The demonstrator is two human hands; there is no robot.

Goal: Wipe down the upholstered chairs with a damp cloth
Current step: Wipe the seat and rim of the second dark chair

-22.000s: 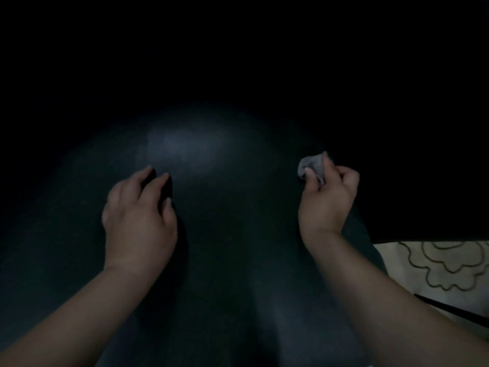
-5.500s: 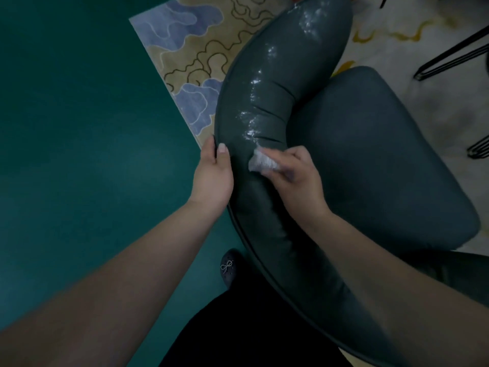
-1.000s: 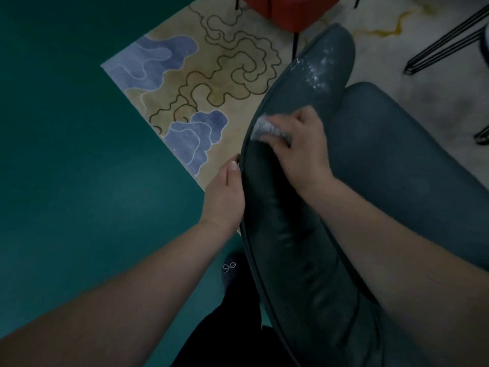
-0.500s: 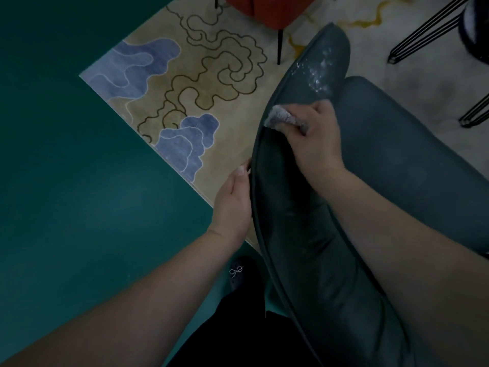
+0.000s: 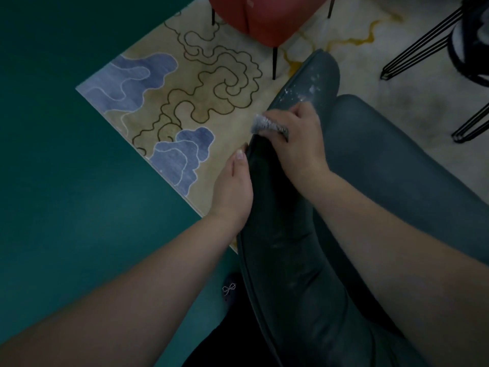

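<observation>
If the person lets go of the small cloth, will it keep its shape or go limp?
Probably limp: the cloth is bunched in the right hand. It looks light, one hand pinches it easily. Being damp, it may cling to the chair back.

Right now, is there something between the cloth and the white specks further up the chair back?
Nothing visible. The right hand presses the cloth on the chair back; the white specks lie just beyond it, with only bare upholstery between. The left hand rests on the back's outer edge, nearer the person than the cloth.
</observation>
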